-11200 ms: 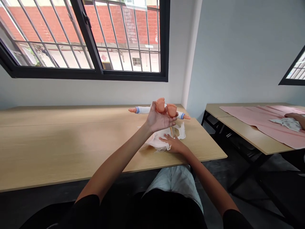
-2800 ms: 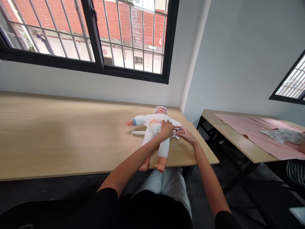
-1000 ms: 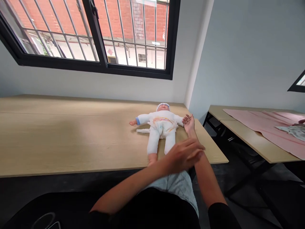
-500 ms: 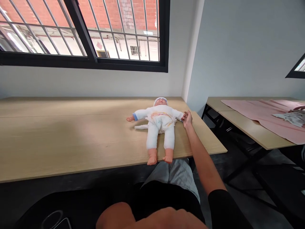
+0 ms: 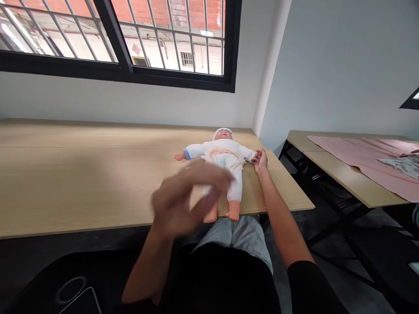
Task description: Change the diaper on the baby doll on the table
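A baby doll (image 5: 225, 150) in a white outfit and a white cap lies on its back on the wooden table, its bare feet at the front edge. Colored streaks mark the cloth around its middle. My right hand (image 5: 261, 161) is closed around the doll's hand on the right side. Blurred by motion, my left hand (image 5: 183, 198) hovers in front of the doll's legs, its thumb and curved fingers apart with nothing between them. It covers one of the doll's legs and part of its lower body.
The table (image 5: 81, 183) runs left below a barred window (image 5: 176, 39). To the right stands a second table with a pink cloth (image 5: 356, 161) and a crumpled pale cloth (image 5: 404, 165). A phone (image 5: 83, 302) lies at bottom left.
My left hand has risen from near my body to in front of the doll's legs. My right hand stays at the doll's hand. The view has tilted down slightly.
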Tool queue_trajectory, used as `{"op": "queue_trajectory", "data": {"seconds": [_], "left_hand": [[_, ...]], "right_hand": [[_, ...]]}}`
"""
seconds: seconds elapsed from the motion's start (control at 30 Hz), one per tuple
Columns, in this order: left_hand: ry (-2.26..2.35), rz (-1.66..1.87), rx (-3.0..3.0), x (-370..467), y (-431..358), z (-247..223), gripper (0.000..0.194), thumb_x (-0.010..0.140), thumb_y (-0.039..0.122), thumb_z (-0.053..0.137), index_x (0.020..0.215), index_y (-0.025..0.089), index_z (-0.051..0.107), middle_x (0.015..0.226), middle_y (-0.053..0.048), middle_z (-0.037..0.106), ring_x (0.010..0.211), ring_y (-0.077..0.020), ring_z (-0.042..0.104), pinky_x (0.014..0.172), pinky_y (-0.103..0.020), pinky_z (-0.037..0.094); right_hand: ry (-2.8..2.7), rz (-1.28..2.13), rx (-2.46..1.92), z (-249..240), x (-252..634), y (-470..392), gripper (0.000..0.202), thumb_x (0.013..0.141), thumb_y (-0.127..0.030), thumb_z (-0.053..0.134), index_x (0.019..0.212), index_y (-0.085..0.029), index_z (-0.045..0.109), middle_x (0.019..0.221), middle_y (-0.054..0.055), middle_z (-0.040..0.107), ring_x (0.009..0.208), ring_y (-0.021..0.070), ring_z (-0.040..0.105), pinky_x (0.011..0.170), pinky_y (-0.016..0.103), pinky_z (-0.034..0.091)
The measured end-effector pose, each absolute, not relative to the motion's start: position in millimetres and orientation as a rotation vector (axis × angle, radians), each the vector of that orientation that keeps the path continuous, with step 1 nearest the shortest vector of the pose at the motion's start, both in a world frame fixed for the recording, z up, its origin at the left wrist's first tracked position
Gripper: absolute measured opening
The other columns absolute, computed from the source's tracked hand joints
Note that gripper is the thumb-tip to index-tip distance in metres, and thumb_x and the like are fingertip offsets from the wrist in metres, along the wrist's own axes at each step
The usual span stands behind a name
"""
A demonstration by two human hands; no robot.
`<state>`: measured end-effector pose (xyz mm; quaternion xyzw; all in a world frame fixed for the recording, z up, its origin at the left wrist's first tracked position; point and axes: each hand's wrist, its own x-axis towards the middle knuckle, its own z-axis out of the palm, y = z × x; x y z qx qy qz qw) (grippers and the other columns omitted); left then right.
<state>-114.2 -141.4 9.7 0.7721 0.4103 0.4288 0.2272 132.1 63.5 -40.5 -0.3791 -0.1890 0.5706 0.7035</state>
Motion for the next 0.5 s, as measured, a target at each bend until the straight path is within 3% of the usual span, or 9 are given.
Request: {"op": "queue_trajectory", "data": {"seconds": [0.1,0.2,0.3,0.5], "left_hand": [[1.498,1.192,2.292,-144.3,-100.8,45.7,0.036,0.085,0.054,0.055,0.092,0.023,0.071,0.083,-0.003,0.071,0.083,-0.022,0.067,0.068,-0.031,0.05],[1.743,0.637,2.29,-168.0,-55.4,54.1,0.026,0.073,0.045,0.068,0.071,0.019,0.068,0.066,-0.002,0.066,0.066,-0.0183,0.059,0.061,-0.026,0.041],[1.731,0.306,2.215,-177.3,-24.1,34.0,0.018,0.061,0.034,0.074,0.069,0.02,0.066,0.064,0.001,0.064,0.064,-0.0164,0.056,0.06,-0.024,0.037],[1.666,0.455,2.122,-183.3,-5.0,-7.6,0.019,0.067,0.035,0.069,0.064,0.018,0.061,0.06,0.0,0.059,0.062,-0.0174,0.055,0.06,-0.026,0.04]], "right_hand": [[-0.413,1.282,-0.84,-38.9,131.4,60.9,0.032,0.097,-0.038,0.05,0.071,-0.019,0.051,0.047,-0.009,0.041,0.036,0.0045,0.035,0.035,0.014,0.036],[-0.42,1.286,-0.853,-37.1,130.6,57.5,0.03,0.098,-0.035,0.049,0.072,-0.02,0.051,0.047,-0.009,0.041,0.035,0.0051,0.035,0.035,0.014,0.036],[-0.441,1.28,-0.877,-36.5,130.0,55.0,0.029,0.098,-0.034,0.049,0.073,-0.02,0.052,0.047,-0.01,0.042,0.035,0.0051,0.036,0.035,0.014,0.037],[-0.448,1.285,-0.886,-39.0,131.9,56.9,0.029,0.098,-0.034,0.048,0.073,-0.019,0.052,0.047,-0.009,0.043,0.035,0.0053,0.038,0.035,0.014,0.038]]}}
